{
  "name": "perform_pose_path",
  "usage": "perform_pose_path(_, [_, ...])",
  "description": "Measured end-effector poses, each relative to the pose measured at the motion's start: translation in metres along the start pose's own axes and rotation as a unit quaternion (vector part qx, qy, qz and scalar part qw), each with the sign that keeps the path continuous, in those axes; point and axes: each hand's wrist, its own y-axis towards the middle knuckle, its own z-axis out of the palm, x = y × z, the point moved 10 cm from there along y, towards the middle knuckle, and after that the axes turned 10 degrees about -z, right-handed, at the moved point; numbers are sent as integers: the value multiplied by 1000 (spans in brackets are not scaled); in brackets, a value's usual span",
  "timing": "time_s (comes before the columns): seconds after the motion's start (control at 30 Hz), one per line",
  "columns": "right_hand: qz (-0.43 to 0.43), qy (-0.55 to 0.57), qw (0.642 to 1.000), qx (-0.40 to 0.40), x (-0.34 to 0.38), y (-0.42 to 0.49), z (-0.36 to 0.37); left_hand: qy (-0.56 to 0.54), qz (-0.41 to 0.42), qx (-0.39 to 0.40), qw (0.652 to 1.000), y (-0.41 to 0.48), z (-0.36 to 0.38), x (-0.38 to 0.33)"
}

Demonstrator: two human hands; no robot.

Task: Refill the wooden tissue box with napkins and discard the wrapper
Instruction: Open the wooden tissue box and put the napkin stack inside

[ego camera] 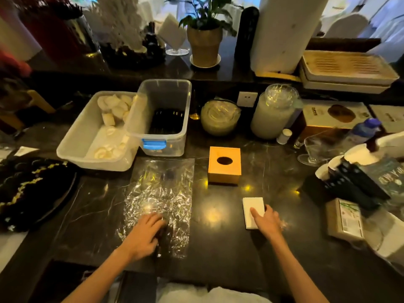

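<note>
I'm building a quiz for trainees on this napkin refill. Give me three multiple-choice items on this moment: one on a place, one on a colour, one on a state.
1. Where is the wooden tissue box?
A. beyond the napkin stack
B. inside the clear bin
C. on the wrapper

2. What colour is the clear bin's latch?
A. red
B. blue
C. green

3. What state is the plastic wrapper in?
A. balled up
B. spread flat on the counter, empty
C. sealed around napkins

Answers:
1 A, it stands farther from the person than the white napkin stack under the right hand.
2 B, the clip shows blue.
3 B, it lies open and crinkled, the left hand on its near end.
</note>
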Motion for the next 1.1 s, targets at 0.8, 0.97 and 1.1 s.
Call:
perform_pose_path(0.8, [-159, 249, 951, 93, 177, 91, 9, -555, -86, 69, 824, 216, -118, -127])
perform_pose_path(0.97, [-166, 259, 949, 64, 160, 105, 31, -617, -60, 70, 782, 214, -92, -138])
perform_pose_path(1.1, [-163, 275, 946, 44, 155, 105, 35, -622, -60, 75, 777, 208, -93, -138])
